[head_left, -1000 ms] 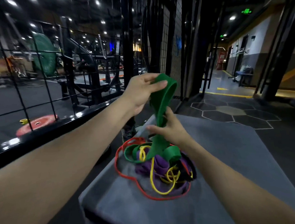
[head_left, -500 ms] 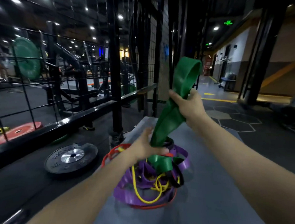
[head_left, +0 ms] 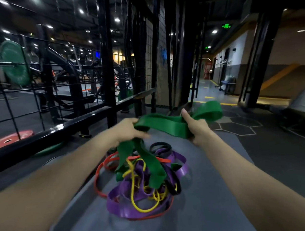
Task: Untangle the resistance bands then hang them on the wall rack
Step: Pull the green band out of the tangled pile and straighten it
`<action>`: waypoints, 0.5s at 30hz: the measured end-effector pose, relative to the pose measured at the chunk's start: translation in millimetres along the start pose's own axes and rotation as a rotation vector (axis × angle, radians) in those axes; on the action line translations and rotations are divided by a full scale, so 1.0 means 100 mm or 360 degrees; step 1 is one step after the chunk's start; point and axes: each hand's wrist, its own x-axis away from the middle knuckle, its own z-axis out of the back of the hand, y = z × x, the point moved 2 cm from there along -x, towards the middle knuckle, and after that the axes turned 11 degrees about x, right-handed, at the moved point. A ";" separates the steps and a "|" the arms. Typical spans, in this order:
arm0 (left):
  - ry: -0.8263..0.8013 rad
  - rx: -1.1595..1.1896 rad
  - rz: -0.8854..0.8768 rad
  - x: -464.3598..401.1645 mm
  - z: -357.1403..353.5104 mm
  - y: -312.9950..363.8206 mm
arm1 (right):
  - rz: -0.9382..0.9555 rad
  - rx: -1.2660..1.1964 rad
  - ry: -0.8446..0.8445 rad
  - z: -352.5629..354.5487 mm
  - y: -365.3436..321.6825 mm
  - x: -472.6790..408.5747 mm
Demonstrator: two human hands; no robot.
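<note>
A wide green resistance band (head_left: 163, 124) stretches between my two hands above the pile. My left hand (head_left: 128, 132) grips its left part, and two green strands hang from that hand down into the tangle. My right hand (head_left: 196, 127) grips the band further right, and a green loop sticks out past it. Below lies the tangle on a grey padded box (head_left: 213, 208): a purple band (head_left: 120, 205), a yellow band (head_left: 143, 208), a thin red band (head_left: 98, 171) and a black band (head_left: 160, 145), all knotted together.
A black wire mesh fence (head_left: 68, 75) with a thick post (head_left: 108, 65) runs along the left and ahead. Weight plates lie on the floor at left, one red (head_left: 11, 139) and one green (head_left: 50, 148). A corridor opens to the right.
My right hand has come down from head height to level with the left hand. My left hand has risen off the pile, and the green band now runs sideways between them.
</note>
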 end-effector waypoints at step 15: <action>0.0282 0.0380 0.0356 -0.01 0.09 0.65 | 0.0319 0.0094 -0.0436 -0.25 0.06 0.64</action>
